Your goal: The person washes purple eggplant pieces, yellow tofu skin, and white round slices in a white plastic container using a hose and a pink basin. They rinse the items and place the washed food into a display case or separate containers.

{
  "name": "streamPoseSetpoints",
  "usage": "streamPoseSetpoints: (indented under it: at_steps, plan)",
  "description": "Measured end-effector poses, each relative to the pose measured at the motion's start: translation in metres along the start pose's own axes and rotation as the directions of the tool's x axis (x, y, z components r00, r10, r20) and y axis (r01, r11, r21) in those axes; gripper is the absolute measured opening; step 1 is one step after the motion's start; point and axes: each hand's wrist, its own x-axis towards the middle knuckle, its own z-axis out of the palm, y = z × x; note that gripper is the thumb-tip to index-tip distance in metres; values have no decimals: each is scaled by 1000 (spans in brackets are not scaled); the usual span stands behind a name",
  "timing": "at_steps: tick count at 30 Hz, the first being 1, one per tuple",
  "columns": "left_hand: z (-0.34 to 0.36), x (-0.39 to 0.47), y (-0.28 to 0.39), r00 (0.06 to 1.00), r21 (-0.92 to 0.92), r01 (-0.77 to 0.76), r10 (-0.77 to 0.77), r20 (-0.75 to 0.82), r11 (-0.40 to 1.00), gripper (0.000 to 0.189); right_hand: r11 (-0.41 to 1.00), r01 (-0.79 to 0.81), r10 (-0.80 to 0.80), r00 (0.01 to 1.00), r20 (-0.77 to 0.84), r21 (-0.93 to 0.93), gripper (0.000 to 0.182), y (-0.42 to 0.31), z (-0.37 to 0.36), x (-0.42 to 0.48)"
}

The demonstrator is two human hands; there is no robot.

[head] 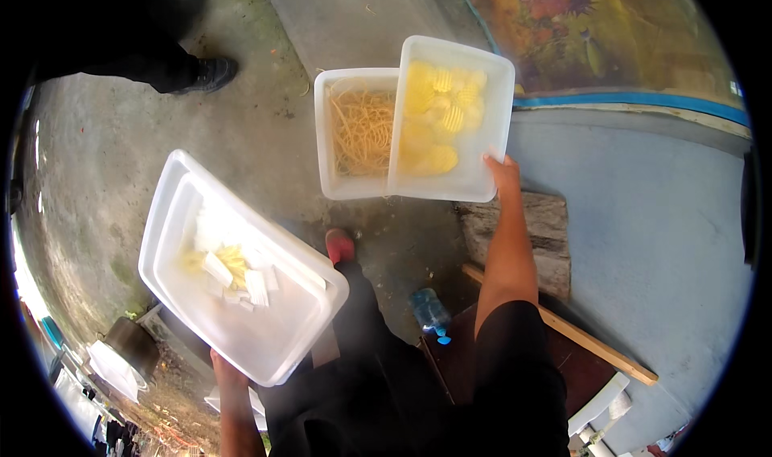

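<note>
My right hand [503, 170] grips the near right corner of a white plastic tub [479, 182], thumb over the rim. Yellow crinkle-cut slices [443, 119], perhaps potato, lie in it. Its left side overlaps another white tub [356, 187] that holds a tangle of thin tan strands [362, 131]; what supports that lower tub is hidden. On the left, my left hand [228, 366] holds the near edge of tilted, nested white tubs [283, 342], its fingers mostly hidden beneath. Inside the upper one are pale yellow strips [235, 267] and white ridged pieces [256, 287].
Another person's dark shoe [212, 74] stands on the concrete floor [259, 125] at upper left. A blue plastic bottle [429, 309], a wooden bar [591, 342] and a worn board [543, 240] are by my right arm. A blue-edged printed cover [555, 41] spreads at upper right.
</note>
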Motion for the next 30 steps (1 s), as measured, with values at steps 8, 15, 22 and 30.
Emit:
streamPoseSetpoints:
  at_steps: [8, 15, 22, 30]
  plan:
    - [5, -4, -9, 1000, 15, 18, -18, -19, 1000, 34, 993, -65, 69, 997, 33, -100, 26, -10, -11, 2]
    - [21, 0, -13, 998, 18, 0, -1, 69, 1000, 34, 967, -15, -15, 993, -116, -254, 33, 45, -32, 21]
    - [31, 3, -19, 999, -12, 45, -45, 15, 999, 32, 970, 75, -105, 987, -121, -230, 48, 46, -40, 24]
    - [36, 6, -23, 999, 47, 21, -19, -39, 999, 31, 832, 193, -474, 735, -485, -521, 50, 76, -41, -42]
